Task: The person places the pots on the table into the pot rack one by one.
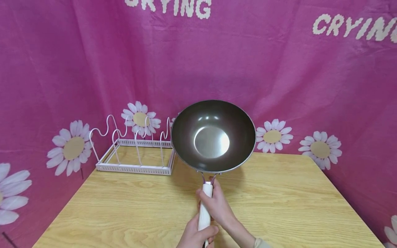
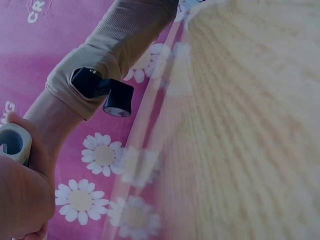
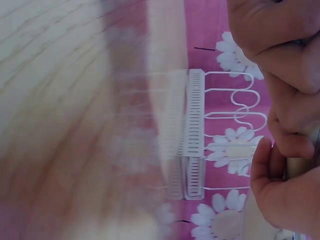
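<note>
Glossy bowl-shaped pan point(image 1: 214, 136), white handle point(image 1: 204, 216) — left hand point(image 1: 196, 233), right hand point(image 1: 219, 205), each curled round it

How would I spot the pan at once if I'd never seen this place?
Look at the wooden table before the pink curtain. Right of the white wire rack in the head view, the left hand and right hand grip a white handle. That belongs to the pan: round, deep, dark inside, a solid bowl unlike the rack's open wires.

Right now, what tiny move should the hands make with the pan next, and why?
Perhaps ease the pan toward the wire rack on the left: the left hand and right hand grip the handle, and the pan looks raised over the table.
</note>
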`<state>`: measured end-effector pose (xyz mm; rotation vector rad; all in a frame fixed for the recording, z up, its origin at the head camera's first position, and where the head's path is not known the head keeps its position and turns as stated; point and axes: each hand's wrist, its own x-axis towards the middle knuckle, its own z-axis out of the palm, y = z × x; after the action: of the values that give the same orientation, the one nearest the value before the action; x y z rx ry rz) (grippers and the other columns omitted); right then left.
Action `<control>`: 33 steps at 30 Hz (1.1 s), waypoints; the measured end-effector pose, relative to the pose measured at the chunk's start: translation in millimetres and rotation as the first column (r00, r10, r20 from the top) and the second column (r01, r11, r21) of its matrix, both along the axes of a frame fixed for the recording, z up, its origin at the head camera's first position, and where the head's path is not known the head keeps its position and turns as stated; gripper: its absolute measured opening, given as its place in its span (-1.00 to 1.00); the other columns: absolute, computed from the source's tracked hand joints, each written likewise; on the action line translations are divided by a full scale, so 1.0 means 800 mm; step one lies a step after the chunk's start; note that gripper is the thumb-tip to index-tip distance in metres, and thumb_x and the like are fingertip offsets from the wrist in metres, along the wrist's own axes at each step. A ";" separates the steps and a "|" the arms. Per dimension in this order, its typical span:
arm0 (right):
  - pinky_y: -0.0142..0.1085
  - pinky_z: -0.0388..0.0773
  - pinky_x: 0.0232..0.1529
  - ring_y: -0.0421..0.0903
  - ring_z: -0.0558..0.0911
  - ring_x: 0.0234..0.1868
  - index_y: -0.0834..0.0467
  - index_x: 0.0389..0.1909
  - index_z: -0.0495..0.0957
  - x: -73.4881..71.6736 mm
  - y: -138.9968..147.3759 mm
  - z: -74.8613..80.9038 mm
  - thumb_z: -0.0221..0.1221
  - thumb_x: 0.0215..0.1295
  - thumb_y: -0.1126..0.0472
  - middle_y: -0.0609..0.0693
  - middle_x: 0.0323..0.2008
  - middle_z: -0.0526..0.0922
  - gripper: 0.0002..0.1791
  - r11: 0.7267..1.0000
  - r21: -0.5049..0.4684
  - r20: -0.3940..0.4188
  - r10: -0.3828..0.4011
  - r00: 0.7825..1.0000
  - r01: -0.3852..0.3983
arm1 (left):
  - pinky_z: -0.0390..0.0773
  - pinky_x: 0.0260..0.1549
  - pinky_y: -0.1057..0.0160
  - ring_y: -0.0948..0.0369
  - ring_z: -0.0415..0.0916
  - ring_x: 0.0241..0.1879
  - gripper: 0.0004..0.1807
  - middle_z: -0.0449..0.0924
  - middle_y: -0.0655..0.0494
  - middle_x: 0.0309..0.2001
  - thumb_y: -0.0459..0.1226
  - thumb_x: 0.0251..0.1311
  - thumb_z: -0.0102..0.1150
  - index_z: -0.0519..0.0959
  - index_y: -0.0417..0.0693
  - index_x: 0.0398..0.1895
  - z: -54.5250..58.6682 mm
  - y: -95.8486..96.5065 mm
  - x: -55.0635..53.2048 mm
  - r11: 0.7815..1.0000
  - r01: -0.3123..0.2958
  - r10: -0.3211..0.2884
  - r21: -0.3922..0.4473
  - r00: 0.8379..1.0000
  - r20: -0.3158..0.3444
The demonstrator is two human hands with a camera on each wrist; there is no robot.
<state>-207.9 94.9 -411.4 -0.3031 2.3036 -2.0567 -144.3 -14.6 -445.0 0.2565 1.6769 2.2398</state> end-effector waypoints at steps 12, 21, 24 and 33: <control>-0.38 0.61 -0.35 -0.15 0.58 -0.37 0.15 0.09 0.23 0.011 -0.007 0.023 0.17 0.42 0.16 0.14 -0.06 0.60 -0.62 0.994 0.097 -0.199 -0.037 0.979 0.058 | 0.39 -0.71 0.46 0.37 0.35 -0.75 -0.48 0.34 0.22 -0.65 -0.38 0.13 0.14 0.35 -0.29 0.19 0.013 -0.005 0.002 0.999 -0.021 0.019 -0.033 0.998 -0.063; -0.40 0.61 -0.36 -0.21 0.59 -0.39 0.22 0.14 0.25 0.010 -0.010 0.037 0.22 0.34 0.29 0.13 -0.04 0.64 -0.54 0.992 0.072 -0.278 -0.077 0.957 0.101 | 0.35 -0.77 0.46 0.36 0.33 -0.79 -0.44 0.35 0.17 -0.64 -0.40 0.15 0.10 0.29 -0.26 0.26 0.027 -0.003 0.002 0.995 -0.055 0.046 -0.084 0.994 -0.102; -0.39 0.62 -0.40 -0.18 0.60 -0.43 0.23 0.14 0.25 0.010 -0.012 0.042 0.22 0.32 0.32 0.15 -0.05 0.63 -0.54 0.994 0.057 -0.280 -0.076 0.957 0.095 | 0.35 -0.79 0.46 0.37 0.34 -0.81 -0.45 0.36 0.17 -0.65 -0.39 0.17 0.09 0.28 -0.27 0.26 0.031 -0.004 0.001 0.994 -0.058 0.046 -0.097 0.992 -0.120; -0.38 0.62 -0.44 -0.21 0.60 -0.46 0.21 0.20 0.26 0.010 -0.020 0.055 0.22 0.26 0.38 0.14 -0.14 0.65 -0.47 0.988 0.100 -0.310 -0.083 0.947 0.119 | 0.36 -0.82 0.45 0.36 0.33 -0.82 -0.38 0.38 0.15 -0.61 -0.35 0.21 0.12 0.21 -0.23 0.34 0.036 -0.007 -0.001 0.982 -0.112 0.088 -0.154 0.984 -0.154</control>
<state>-200.3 79.3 -367.1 -0.5434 2.6574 -2.0332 -145.1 -19.8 -415.8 0.3098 1.9794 2.1849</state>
